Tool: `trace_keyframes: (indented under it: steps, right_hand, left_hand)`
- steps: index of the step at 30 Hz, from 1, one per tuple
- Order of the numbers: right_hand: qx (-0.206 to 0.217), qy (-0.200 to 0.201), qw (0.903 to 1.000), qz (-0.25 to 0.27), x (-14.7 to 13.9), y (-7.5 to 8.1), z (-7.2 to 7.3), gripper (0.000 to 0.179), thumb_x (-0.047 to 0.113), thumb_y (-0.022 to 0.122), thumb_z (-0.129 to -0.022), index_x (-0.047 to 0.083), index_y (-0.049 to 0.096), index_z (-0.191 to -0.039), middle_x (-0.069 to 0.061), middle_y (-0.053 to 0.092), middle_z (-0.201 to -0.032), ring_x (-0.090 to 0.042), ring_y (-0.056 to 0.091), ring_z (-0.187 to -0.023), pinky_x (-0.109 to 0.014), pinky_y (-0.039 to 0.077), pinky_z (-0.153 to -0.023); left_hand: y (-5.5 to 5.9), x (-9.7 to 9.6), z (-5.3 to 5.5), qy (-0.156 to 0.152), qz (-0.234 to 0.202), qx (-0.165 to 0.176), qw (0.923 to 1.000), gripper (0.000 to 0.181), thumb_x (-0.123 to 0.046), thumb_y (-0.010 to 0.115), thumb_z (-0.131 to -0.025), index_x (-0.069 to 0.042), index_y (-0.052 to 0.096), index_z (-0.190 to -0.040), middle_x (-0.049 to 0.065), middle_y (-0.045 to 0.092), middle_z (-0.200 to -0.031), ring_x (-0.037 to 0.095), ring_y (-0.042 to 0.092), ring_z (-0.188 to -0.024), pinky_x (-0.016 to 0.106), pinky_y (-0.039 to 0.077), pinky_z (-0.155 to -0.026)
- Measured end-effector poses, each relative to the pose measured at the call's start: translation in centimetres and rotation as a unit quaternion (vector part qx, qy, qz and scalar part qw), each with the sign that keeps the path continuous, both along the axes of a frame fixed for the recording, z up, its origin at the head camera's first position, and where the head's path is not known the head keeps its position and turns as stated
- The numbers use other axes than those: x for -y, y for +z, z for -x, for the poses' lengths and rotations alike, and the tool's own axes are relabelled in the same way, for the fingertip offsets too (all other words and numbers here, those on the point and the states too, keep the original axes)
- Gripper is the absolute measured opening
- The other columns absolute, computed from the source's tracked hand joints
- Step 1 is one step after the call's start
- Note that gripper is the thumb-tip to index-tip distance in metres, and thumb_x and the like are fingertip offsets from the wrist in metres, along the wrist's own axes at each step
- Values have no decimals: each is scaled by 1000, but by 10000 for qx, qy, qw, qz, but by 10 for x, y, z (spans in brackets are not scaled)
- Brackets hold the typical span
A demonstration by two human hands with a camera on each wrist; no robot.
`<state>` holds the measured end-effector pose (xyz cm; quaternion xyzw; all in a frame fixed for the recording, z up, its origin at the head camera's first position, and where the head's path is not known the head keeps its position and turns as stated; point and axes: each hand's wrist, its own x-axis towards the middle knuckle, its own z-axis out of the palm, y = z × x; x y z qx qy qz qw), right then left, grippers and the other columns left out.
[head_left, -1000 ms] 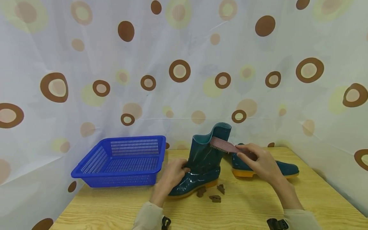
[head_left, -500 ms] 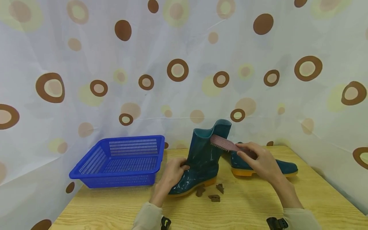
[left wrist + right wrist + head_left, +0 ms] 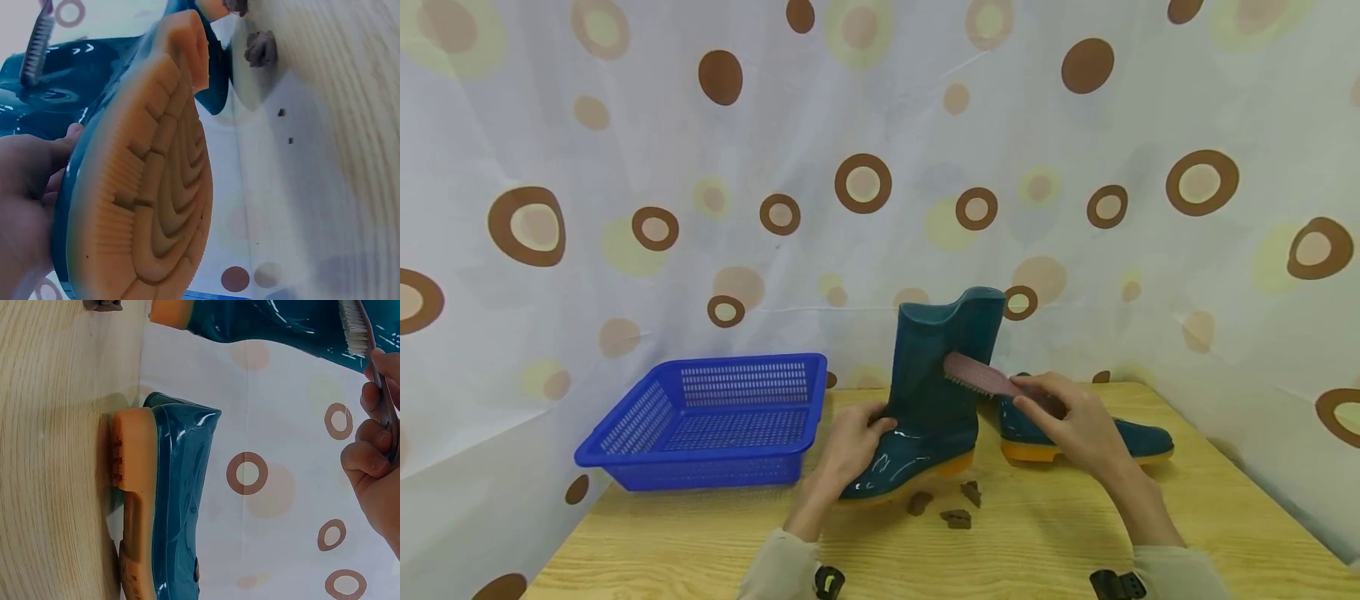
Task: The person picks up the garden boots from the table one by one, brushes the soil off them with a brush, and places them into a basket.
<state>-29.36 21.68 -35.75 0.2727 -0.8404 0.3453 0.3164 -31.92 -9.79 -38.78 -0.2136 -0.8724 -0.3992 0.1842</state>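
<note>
A glossy teal rubber boot [image 3: 936, 408] with an orange sole [image 3: 162, 169] is gripped at the instep by my left hand [image 3: 853, 442], thumb on the near side. Its shaft points up and its toe points left; the left wrist view shows the sole's tread, raised from the table. My right hand [image 3: 1078, 421] holds a pinkish scrub brush [image 3: 977, 375] by its handle. The brush's pale bristles [image 3: 354, 328] are against the boot's shaft. Several brown lumps, like dried mud [image 3: 957, 518], lie on the table below the boot.
A second teal shoe [image 3: 181, 506] with an orange sole stands at the right, partly behind my right hand. At the left, a blue plastic basket [image 3: 700, 457] sits on the wooden table [image 3: 685, 542]. A dotted curtain [image 3: 880, 250] hangs behind.
The boot has risen and turned slightly in my left hand, so its rim stands higher. The brush has stayed nearly in place and now lies lower on the shaft.
</note>
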Motion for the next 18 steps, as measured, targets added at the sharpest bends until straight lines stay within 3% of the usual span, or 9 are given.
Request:
trace_keyframes:
  steps: [9,13,18]
  right_hand:
    - [133,261,9993,217,4,0,-4,26,10,67,-94,15,70,-120,6,50,-74,-7,41,-56,-22,36,-49]
    - [48,380,9989,278,5,1,-4,29,7,67,-93,19,69,-119,8,50,-75,-7,40,-55,-21,36,-49]
    - [-263,712,9963,393,5,1,-3,37,-4,68,-89,16,69,-120,9,53,-78,-5,40,-55,-20,36,-49]
  left_hand:
    - [16,13,-9,66,-448,-141,9989,18,-17,63,-97,-11,75,-110,2,76,-97,10,65,-82,29,56,-78]
    - [26,21,-10,87,-462,-289,9985,15,-15,64,-96,-11,75,-106,3,76,-92,10,63,-78,28,55,-74]
    - [45,32,-13,43,-324,-179,9993,17,-15,63,-97,-10,75,-107,2,74,-89,11,58,-73,26,52,-71]
